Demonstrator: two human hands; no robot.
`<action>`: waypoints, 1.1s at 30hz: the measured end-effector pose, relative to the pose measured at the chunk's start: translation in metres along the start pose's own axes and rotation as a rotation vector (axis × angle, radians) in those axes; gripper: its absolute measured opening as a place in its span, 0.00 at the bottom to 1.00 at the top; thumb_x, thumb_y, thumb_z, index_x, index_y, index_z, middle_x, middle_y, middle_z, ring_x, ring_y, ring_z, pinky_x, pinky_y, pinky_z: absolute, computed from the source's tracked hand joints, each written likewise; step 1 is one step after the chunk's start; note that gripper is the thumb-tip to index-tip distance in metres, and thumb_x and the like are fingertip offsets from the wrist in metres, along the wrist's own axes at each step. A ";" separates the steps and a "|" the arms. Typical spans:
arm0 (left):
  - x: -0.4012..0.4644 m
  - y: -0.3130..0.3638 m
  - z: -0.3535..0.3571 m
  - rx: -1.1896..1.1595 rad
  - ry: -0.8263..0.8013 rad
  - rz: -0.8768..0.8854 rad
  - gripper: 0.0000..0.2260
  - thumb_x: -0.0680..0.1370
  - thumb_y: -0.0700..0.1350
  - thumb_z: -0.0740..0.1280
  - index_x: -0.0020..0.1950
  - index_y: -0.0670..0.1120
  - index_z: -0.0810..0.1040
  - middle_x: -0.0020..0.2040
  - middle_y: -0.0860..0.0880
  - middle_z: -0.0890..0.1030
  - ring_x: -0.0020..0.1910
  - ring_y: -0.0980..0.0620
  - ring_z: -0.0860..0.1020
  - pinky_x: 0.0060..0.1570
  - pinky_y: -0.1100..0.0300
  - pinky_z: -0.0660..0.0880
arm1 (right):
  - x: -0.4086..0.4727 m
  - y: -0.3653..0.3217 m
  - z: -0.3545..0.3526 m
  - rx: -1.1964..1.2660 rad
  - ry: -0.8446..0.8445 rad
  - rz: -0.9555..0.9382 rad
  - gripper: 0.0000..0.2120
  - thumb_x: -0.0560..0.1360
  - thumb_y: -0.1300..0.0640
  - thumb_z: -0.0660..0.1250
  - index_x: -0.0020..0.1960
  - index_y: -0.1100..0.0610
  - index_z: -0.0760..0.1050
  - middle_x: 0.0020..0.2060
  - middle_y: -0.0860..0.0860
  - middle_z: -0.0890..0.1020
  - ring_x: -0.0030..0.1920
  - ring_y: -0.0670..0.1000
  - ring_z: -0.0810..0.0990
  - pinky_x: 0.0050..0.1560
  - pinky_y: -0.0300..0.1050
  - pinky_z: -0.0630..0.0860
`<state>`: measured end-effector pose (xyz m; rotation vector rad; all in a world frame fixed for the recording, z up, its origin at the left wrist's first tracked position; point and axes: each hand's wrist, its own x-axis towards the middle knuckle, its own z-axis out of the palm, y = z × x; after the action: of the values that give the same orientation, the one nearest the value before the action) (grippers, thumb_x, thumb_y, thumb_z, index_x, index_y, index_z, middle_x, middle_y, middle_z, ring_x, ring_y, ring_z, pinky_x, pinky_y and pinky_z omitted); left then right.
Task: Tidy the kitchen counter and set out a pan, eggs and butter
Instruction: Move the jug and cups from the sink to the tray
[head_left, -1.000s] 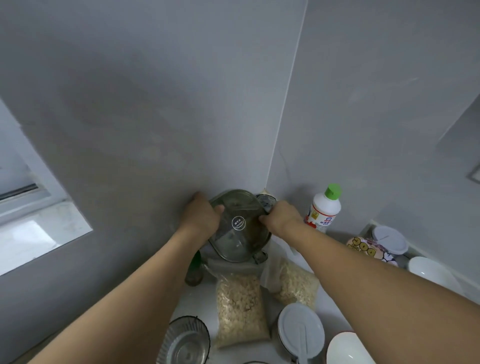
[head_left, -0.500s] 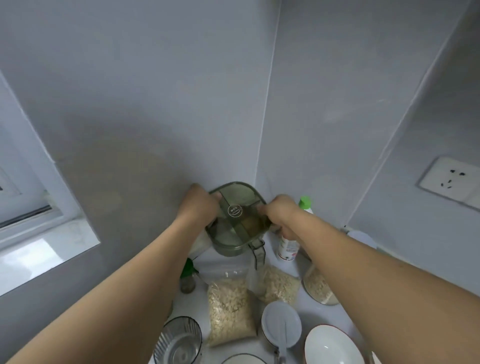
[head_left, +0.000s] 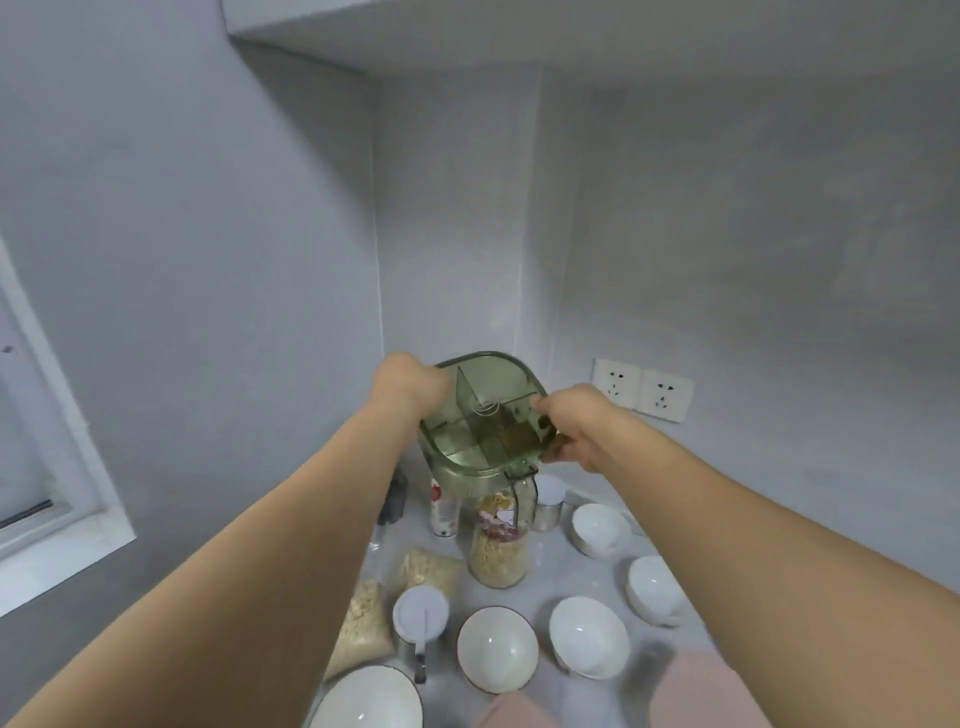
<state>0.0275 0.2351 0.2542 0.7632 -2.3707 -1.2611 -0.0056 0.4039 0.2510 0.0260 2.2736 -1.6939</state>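
Note:
A translucent green container (head_left: 485, 423) with inner dividers is held in the air above the counter, tilted toward me. My left hand (head_left: 408, 387) grips its left rim. My right hand (head_left: 569, 423) grips its right side near a latch. Some brownish contents show through the lid in the right compartments. No pan, eggs or butter are in view.
On the white counter (head_left: 545, 571) stand a glass jar of oats (head_left: 498, 545), two bags of oats (head_left: 363, 623), a lidded cup (head_left: 420, 618), several white bowls (head_left: 496, 649), a small bottle (head_left: 444, 506). Wall sockets (head_left: 641, 395) sit right of the corner; a window frame (head_left: 62, 499) is on the left.
Both hands have lifted the green container up and away from the corner, and it now tilts more. My view has swung right, showing more bowls and the sockets.

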 end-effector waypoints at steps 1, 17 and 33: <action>-0.020 0.019 0.010 -0.080 -0.033 0.006 0.08 0.76 0.41 0.67 0.52 0.38 0.72 0.50 0.41 0.77 0.50 0.41 0.77 0.50 0.52 0.77 | -0.018 0.002 -0.030 0.013 0.053 -0.007 0.05 0.79 0.61 0.64 0.50 0.64 0.73 0.45 0.60 0.80 0.37 0.57 0.80 0.42 0.53 0.82; -0.369 0.245 0.254 -0.509 -0.678 0.217 0.14 0.75 0.35 0.69 0.60 0.34 0.76 0.61 0.39 0.79 0.61 0.42 0.77 0.65 0.46 0.73 | -0.300 0.152 -0.422 0.354 0.629 0.117 0.05 0.79 0.60 0.65 0.47 0.62 0.72 0.47 0.59 0.79 0.39 0.59 0.83 0.28 0.50 0.79; -0.629 0.362 0.472 -0.422 -1.223 0.316 0.13 0.79 0.35 0.62 0.62 0.46 0.74 0.48 0.46 0.79 0.39 0.52 0.76 0.35 0.59 0.71 | -0.433 0.303 -0.678 0.529 1.062 0.203 0.05 0.79 0.60 0.65 0.53 0.61 0.73 0.58 0.59 0.76 0.39 0.58 0.81 0.25 0.47 0.77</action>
<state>0.1697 1.0889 0.2684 -0.7256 -2.6045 -2.3537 0.3091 1.2041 0.2514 1.5240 2.1314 -2.4348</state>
